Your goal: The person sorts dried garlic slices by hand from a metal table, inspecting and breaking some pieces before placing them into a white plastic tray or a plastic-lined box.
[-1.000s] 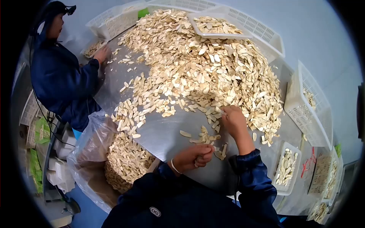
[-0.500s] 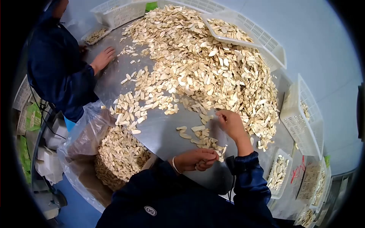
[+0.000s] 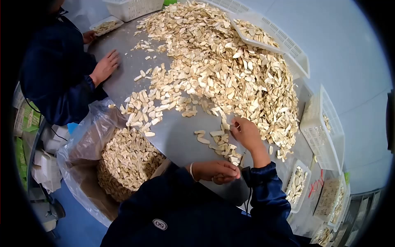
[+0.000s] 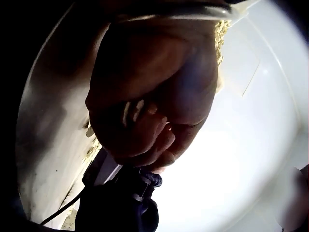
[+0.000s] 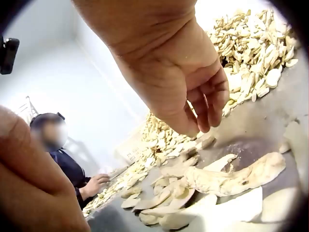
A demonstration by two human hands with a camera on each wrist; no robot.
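Observation:
Pale dried slices (image 3: 222, 144), like sliced mushroom, lie in a small loose group on the metal table (image 3: 181, 140) before the person. The left hand (image 3: 218, 171) is curled low over the near end of this group, its fingertips close together. Two pale slice edges (image 4: 133, 112) show between its palm and curled fingers in the dark left wrist view. The right hand (image 3: 247, 135) hangs over the table between the loose slices and the big heap (image 3: 222, 66). Its fingers bend loosely downward, with nothing visible between them. Below them lies a long curved slice (image 5: 241, 176).
A plastic-lined box (image 3: 158, 175) full of slices stands left of the body. White baskets (image 3: 325, 127) line the right side, with a tray of slices (image 3: 297, 185) nearer. Another tray (image 3: 259, 37) sits on the heap. A second person (image 3: 53, 70) works across at left.
The right hand has drawn back slightly from the heap's edge. The left hand has shifted a little right; the slice seen at its fingertips no longer shows there. The second person's hand has moved.

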